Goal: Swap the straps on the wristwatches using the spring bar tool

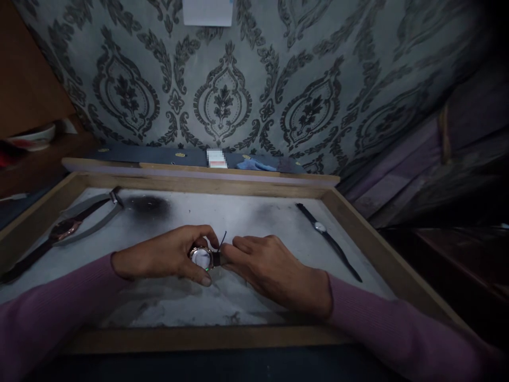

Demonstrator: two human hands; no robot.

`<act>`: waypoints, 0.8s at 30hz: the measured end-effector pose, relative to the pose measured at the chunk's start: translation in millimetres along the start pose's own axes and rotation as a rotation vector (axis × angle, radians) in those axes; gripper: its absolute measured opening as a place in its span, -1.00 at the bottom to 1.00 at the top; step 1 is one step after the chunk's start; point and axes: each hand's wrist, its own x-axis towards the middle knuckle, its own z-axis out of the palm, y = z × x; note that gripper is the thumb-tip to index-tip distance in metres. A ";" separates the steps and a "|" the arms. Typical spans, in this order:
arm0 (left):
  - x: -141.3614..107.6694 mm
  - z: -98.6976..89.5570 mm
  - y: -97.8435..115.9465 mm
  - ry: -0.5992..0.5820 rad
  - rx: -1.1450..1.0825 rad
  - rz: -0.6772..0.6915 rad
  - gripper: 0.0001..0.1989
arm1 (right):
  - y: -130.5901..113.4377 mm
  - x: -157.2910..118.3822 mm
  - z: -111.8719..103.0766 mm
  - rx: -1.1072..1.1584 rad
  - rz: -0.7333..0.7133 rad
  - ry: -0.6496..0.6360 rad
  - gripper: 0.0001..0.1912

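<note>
Near the middle of a shallow wooden-framed tray point(199, 338), my left hand point(170, 253) grips a wristwatch point(201, 258) by its round case, thumb and fingers curled around the rim. The case has a gold-toned edge and a shiny, pale upward face. A short dark strap leads from it to my right hand point(270, 268), whose fingers are closed at the strap's end. A thin dark stick-like piece point(222, 240) juts up by the right fingertips; its lower end is hidden, so I cannot tell what it is.
At the tray's left lies a dark-strapped watch point(63, 229) beside a bent grey band point(97, 225). A slim black-strapped watch point(319, 227) lies at the right. Beyond the back rim are a small white box point(217, 158) and blue cloth point(256, 164). A bowl point(34, 139) stands far left.
</note>
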 end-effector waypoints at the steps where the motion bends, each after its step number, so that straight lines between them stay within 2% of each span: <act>1: 0.0 0.2 0.1 -0.002 0.005 -0.003 -0.64 | -0.2 0.2 0.0 0.002 -0.004 0.003 -0.80; 10: 0.6 7.0 -0.6 0.067 -0.076 -0.021 -0.62 | 2.2 -1.8 0.4 -0.021 -0.038 -0.026 -0.87; 14: 1.3 8.8 -2.2 0.109 -0.078 -0.003 -0.65 | 3.7 -1.9 -1.5 -0.044 -0.040 -0.035 -0.83; 24: -0.3 11.3 2.5 0.087 -0.024 0.048 -0.81 | 4.2 -3.8 -3.0 -0.073 -0.045 -0.029 -0.82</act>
